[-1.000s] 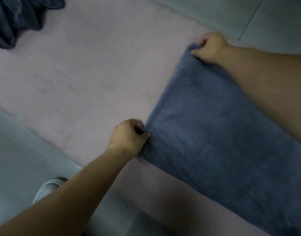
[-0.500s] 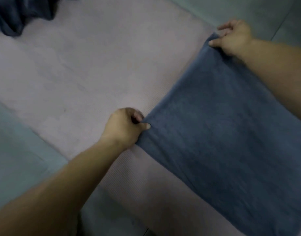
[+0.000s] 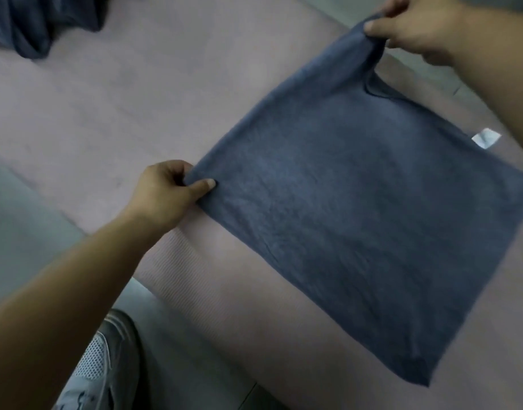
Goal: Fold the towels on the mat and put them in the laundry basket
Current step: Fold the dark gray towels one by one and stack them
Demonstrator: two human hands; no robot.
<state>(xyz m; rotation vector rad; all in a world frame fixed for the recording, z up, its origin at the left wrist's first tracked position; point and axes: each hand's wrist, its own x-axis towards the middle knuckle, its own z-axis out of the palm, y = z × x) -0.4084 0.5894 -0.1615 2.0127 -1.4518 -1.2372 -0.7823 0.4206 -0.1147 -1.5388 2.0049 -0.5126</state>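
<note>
The person crouches over the pink mat [image 3: 106,119] with a blue towel [image 3: 358,208] stretched between both hands. The left hand [image 3: 168,190] pinches the near corner, thumb on top and fingers curled under the cloth. The right hand [image 3: 417,28] grips the far corner the same way, thumb pressed over a bunched bit of the edge. That held edge is raised off the mat and pulled fairly taut, while the rest of the towel slopes down and away to the right, above the mat. I cannot tell how much of the far end touches it. A small white label [image 3: 486,138] sticks out at the far side, and a second layer shows just below the right hand, so I judge the towel is already doubled at least once.

This looks like the middle of a fold on 1 towel: the gripped edge is up and ready to be carried over. The next move calls for both hands travelling together toward the opposite edge, keeping the 2 corners level so the layers line up, then laying the cloth flat and letting go.

A heap of dark towels [image 3: 32,25] waits at the mat's far left corner. A grey shoe [image 3: 106,365] rests on the tiled floor [image 3: 18,232] beside the mat. The laundry basket is not in sight.
</note>
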